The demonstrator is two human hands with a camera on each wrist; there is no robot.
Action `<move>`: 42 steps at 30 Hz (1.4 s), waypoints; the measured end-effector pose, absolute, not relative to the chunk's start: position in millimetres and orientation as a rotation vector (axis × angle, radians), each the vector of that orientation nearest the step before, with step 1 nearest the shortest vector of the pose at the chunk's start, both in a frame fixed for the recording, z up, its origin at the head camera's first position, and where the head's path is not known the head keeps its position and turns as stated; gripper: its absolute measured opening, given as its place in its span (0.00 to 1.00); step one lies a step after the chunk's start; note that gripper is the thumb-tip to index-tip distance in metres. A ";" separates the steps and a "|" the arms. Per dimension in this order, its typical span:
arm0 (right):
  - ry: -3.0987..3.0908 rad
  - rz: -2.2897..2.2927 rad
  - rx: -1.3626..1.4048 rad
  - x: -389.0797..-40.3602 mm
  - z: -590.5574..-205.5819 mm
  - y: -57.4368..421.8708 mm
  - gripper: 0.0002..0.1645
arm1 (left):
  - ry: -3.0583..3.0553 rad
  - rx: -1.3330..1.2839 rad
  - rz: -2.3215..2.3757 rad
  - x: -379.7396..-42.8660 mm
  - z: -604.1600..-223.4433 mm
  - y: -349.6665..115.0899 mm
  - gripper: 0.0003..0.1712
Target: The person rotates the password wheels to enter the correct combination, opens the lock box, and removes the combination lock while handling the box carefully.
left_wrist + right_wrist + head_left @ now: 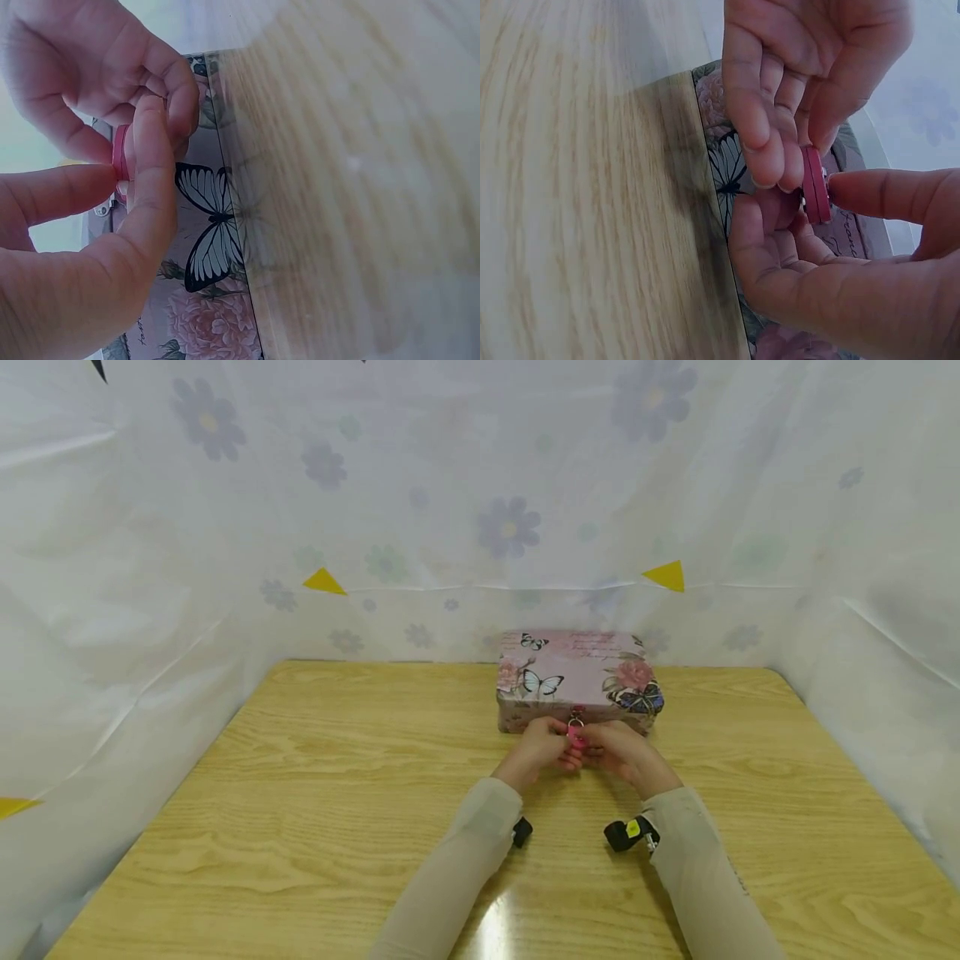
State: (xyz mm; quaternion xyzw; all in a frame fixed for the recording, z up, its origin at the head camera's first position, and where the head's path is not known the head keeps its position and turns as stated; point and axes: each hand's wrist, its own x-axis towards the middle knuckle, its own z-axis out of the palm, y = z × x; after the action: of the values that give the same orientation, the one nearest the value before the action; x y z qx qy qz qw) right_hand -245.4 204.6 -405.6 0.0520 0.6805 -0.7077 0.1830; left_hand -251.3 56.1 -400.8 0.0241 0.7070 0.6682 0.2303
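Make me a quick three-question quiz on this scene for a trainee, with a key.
1. True or false: the box stands open.
2. What do the fingers of the left hand and right hand hold together?
3. Fill in: in the head view, the dark blue butterfly is toward the box's ___ end.

Key:
1. False; it is shut.
2. A pink lock.
3. Right.

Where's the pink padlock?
Head view, right of centre: the padlock is at the front of the pink floral rectangular box, between left hand and right hand.
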 end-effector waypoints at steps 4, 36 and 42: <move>1.943 -1.979 0.151 -246.1 -405.5 207.1 0.14 | 1.950 0.064 1.837 -251.0 -400.0 56.0 0.10; 1.902 -1.956 0.062 -246.1 -403.3 210.1 0.23 | 1.960 0.055 1.843 -253.3 -402.2 57.6 0.11; 1.897 -1.950 0.052 -245.7 -402.4 210.4 0.21 | 1.975 0.053 1.837 -252.8 -402.9 57.7 0.12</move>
State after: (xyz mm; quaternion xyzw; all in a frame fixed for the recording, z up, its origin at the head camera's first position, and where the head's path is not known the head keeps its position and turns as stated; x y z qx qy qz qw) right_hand -245.7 210.4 -402.4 0.0185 0.6819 -0.7007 0.2088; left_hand -252.8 57.7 -402.9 0.0193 0.7141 0.6642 0.2202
